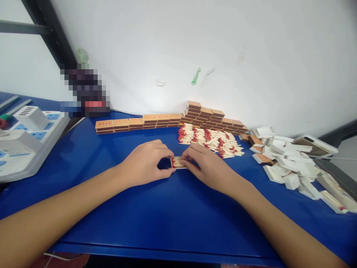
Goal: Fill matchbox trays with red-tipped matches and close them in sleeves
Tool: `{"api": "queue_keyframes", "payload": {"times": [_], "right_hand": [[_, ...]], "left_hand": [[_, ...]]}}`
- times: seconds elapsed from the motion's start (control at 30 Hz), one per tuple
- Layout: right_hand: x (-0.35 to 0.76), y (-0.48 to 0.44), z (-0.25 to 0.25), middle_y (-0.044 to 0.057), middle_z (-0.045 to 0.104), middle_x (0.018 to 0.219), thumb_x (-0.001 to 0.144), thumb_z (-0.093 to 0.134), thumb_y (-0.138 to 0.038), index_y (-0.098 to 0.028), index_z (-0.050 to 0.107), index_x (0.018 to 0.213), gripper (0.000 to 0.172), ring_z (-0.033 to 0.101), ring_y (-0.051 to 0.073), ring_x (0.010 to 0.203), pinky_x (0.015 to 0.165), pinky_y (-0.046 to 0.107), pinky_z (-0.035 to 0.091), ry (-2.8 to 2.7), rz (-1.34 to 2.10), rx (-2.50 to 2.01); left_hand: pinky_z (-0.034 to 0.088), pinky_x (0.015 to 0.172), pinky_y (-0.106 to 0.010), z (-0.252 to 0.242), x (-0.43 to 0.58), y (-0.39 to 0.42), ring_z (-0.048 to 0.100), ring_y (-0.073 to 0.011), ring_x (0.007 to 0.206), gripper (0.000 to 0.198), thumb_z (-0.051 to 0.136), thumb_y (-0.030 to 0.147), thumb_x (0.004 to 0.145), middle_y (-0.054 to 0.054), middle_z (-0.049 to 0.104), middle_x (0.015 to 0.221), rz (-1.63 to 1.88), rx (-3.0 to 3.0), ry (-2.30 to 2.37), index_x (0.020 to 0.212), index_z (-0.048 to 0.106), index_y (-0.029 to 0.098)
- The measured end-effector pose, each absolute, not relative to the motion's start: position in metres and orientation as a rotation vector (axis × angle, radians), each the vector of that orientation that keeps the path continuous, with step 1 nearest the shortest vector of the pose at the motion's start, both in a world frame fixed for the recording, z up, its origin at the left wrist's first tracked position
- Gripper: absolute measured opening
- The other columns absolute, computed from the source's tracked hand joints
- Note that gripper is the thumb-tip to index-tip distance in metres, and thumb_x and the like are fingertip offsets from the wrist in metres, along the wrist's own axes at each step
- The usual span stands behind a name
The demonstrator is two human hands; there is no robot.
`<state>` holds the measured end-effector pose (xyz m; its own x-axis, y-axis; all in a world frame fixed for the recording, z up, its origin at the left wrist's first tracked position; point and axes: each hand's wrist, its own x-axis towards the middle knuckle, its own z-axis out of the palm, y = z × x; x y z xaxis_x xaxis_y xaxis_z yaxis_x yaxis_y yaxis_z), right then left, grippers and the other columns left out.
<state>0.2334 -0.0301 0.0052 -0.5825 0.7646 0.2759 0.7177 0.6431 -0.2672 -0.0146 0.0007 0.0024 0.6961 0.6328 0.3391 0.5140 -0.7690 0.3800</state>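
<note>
Matchbox tray [180,168], one, on desk [167,216], in front of loose match pile [209,139]. My left hand [147,162]: thumb and finger pinching left end. My right hand [209,163]: fingertips nearly together at matches [177,163] inside; grip unclear. Step, apparently: settling matches. Next move calls for light, level touch.

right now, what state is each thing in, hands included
left hand: thumb and forefinger on the tray's left end
right hand: bent, fingertips at the tray's right end
tray: uncovered, matches inside
loose matches: unlit, piled
matchboxes: closed, stacked by the wall
white trays: heaped loosely
</note>
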Motion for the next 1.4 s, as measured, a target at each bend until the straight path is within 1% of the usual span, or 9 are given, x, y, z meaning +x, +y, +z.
{"api": "queue_keyframes", "payload": {"times": [0.1, 0.17, 0.27, 0.37, 0.6, 0.83, 1.03, 1.2, 1.4], "right_hand": [[0.237, -0.023, 0.003, 0.008, 0.067, 0.098, 0.108, 0.053, -0.024, -0.024, 0.061, 0.099, 0.012, 0.063, 0.023, 0.089, 0.08, 0.038, 0.051, -2.393, 0.255, -1.217], [0.243, -0.013, -0.002, 0.009, 0.068, 0.099, 0.108, 0.052, -0.025, -0.024, 0.063, 0.101, 0.013, 0.063, 0.024, 0.09, 0.08, 0.039, 0.051, -2.301, 0.201, -1.254], [0.251, 0.004, -0.011, 0.012, 0.067, 0.104, 0.107, 0.054, -0.026, -0.023, 0.067, 0.108, 0.013, 0.063, 0.029, 0.097, 0.085, 0.044, 0.051, -2.282, 0.051, -1.307], [0.257, 0.015, -0.019, 0.012, 0.066, 0.102, 0.107, 0.054, -0.026, -0.023, 0.068, 0.108, 0.015, 0.062, 0.031, 0.101, 0.087, 0.045, 0.05, -2.322, 0.005, -1.337], [0.257, 0.017, -0.021, 0.01, 0.064, 0.096, 0.105, 0.054, -0.023, -0.022, 0.06, 0.094, 0.013, 0.062, 0.027, 0.092, 0.08, 0.041, 0.05, -2.292, 0.093, -1.343], [0.264, 0.005, -0.007, 0.012, 0.065, 0.104, 0.108, 0.048, -0.022, -0.023, 0.057, 0.098, 0.013, 0.061, 0.03, 0.101, 0.088, 0.045, 0.051, -2.395, 0.03, -1.315], [0.269, -0.005, -0.004, 0.012, 0.064, 0.101, 0.107, 0.05, -0.022, -0.024, 0.058, 0.098, 0.012, 0.061, 0.029, 0.098, 0.083, 0.043, 0.051, -2.463, 0.074, -1.319], [0.268, -0.008, -0.002, 0.009, 0.063, 0.099, 0.104, 0.059, -0.023, -0.024, 0.06, 0.1, 0.004, 0.061, 0.027, 0.093, 0.079, 0.038, 0.05, -2.418, 0.118, -1.331], [0.268, -0.009, -0.002, 0.006, 0.061, 0.093, 0.105, 0.06, -0.024, -0.023, 0.065, 0.096, 0.01, 0.059, 0.023, 0.086, 0.075, 0.035, 0.048, -2.406, 0.236, -1.348]], "left_hand": [[0.054, 0.084, -0.035, 0.004, -0.015, 0.0, 0.068, -0.0226, 0.096, 0.018, 0.075, 0.03, 0.091, -0.004, 0.078, 0.097, 0.664, 2.654, 0.912, 0.105, 0.08, 0.02], [0.054, 0.083, -0.034, 0.004, -0.015, 0.0, 0.068, -0.0225, 0.096, 0.018, 0.075, 0.031, 0.091, -0.004, 0.078, 0.097, 0.662, 2.656, 0.912, 0.106, 0.08, 0.021], [0.054, 0.082, -0.034, 0.004, -0.015, 0.0, 0.068, -0.0226, 0.095, 0.019, 0.076, 0.031, 0.091, -0.004, 0.078, 0.097, 0.651, 2.652, 0.922, 0.107, 0.08, 0.02], [0.054, 0.083, -0.035, 0.004, -0.014, 0.0, 0.068, -0.0228, 0.096, 0.02, 0.076, 0.031, 0.092, -0.004, 0.078, 0.097, 0.641, 2.647, 0.929, 0.107, 0.08, 0.02], [0.054, 0.083, -0.035, 0.004, -0.014, 0.0, 0.067, -0.0225, 0.097, 0.02, 0.076, 0.031, 0.091, -0.004, 0.078, 0.098, 0.646, 2.643, 0.929, 0.108, 0.08, 0.02], [0.053, 0.082, -0.035, 0.005, -0.015, 0.0, 0.067, -0.0222, 0.094, 0.02, 0.076, 0.032, 0.091, -0.004, 0.078, 0.096, 0.641, 2.635, 0.928, 0.107, 0.08, 0.02], [0.053, 0.081, -0.034, 0.004, -0.015, 0.001, 0.068, -0.0219, 0.094, 0.019, 0.075, 0.031, 0.092, -0.004, 0.077, 0.096, 0.656, 2.646, 0.926, 0.107, 0.08, 0.02], [0.054, 0.082, -0.034, 0.004, -0.016, 0.0, 0.068, -0.0222, 0.095, 0.02, 0.074, 0.032, 0.092, -0.005, 0.078, 0.098, 0.664, 2.643, 0.926, 0.107, 0.08, 0.021], [0.054, 0.083, -0.035, 0.006, -0.016, 0.0, 0.068, -0.0229, 0.096, 0.02, 0.075, 0.031, 0.091, -0.005, 0.078, 0.098, 0.64, 2.64, 0.932, 0.108, 0.08, 0.021]]}}
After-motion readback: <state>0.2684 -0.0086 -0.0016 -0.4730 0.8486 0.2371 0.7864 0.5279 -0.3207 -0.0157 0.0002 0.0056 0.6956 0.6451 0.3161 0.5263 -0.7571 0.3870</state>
